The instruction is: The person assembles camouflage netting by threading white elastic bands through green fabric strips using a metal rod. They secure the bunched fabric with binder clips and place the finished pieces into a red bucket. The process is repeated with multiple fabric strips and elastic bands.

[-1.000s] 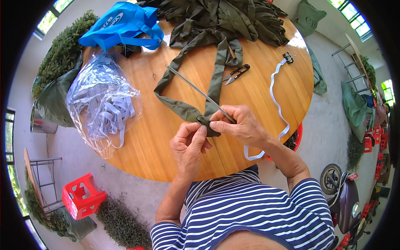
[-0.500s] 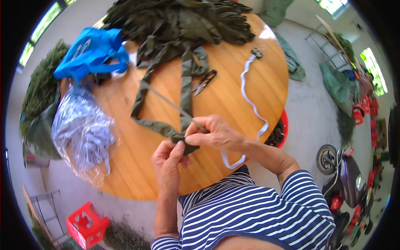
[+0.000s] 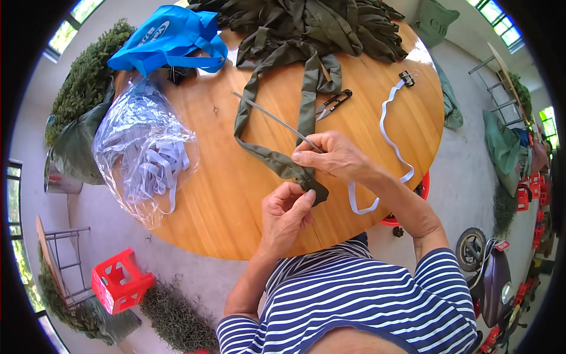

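My left hand (image 3: 284, 215) pinches the end of a long olive-green fabric strap (image 3: 265, 158) between thumb and fingers, near the table's front edge. The strap loops away to a heap of the same green fabric (image 3: 318, 26) at the far side. Just above it, my right hand (image 3: 339, 156) is closed on a thin grey metal rod (image 3: 272, 118), which points up and left across the strap. The right fingertips lie close to the strap; whether they grip it too, I cannot tell. Black-handled thread snips (image 3: 334, 105) lie beyond my right hand.
On the round wooden table (image 3: 218, 224), a clear plastic bag (image 3: 115, 138) of white elastic sits at left, below a blue bag (image 3: 171, 38). A white elastic strip (image 3: 385, 121) with a binder clip (image 3: 407, 78) lies at right. A red stool (image 3: 121, 283) and a scooter (image 3: 495, 283) stand on the floor.
The view has shifted, so the table sits further right and higher in it. My right hand has drawn slightly away from my left; both keep their hold.
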`<state>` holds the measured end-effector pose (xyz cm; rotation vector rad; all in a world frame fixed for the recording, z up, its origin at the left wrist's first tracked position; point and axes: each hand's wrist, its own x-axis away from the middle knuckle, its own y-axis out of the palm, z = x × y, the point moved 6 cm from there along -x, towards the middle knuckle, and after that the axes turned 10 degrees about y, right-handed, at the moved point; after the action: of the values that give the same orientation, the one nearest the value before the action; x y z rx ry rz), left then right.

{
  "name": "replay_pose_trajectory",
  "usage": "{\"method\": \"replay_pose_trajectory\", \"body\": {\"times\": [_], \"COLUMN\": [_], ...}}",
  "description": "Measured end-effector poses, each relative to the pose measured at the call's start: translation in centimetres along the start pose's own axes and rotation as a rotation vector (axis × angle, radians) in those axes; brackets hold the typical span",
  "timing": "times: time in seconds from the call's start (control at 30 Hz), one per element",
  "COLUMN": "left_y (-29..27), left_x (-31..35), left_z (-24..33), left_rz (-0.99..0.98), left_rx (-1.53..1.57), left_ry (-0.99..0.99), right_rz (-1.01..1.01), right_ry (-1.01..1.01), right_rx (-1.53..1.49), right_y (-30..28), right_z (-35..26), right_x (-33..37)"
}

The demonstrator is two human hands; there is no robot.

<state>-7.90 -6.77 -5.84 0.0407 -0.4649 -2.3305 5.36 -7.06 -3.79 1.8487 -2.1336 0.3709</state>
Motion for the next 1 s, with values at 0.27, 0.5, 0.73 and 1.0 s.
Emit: {"method": "replay_pose_trajectory", "body": {"times": [0.27, 0.5, 0.73, 1.0], "left_y": [-0.6, -2.1, -1.4, -1.1], "left_x": [0.3, -0.1, -0.2, -0.3], "left_z": [1.2, 1.8, 0.8, 1.1], "left_rz": [0.115, 0.181, 0.133, 0.144], "left_rx": [-0.034, -0.022, 0.297, 0.205], "left_ry": [0.04, 0.113, 0.097, 0.096], "right_rz": [-0.087, -0.079, -0.042, -0.022], "right_ry": [0.167, 0.164, 0.162, 0.154], "right_rx": [-0.069, -0.134, -0.247, -0.22], "right_y": [0.5, 1.7, 1.6, 1.2], "right_z": [0.0, -0.3, 0.2, 0.0], "right_x": [0.5, 2.1, 2.5, 2.8]}}
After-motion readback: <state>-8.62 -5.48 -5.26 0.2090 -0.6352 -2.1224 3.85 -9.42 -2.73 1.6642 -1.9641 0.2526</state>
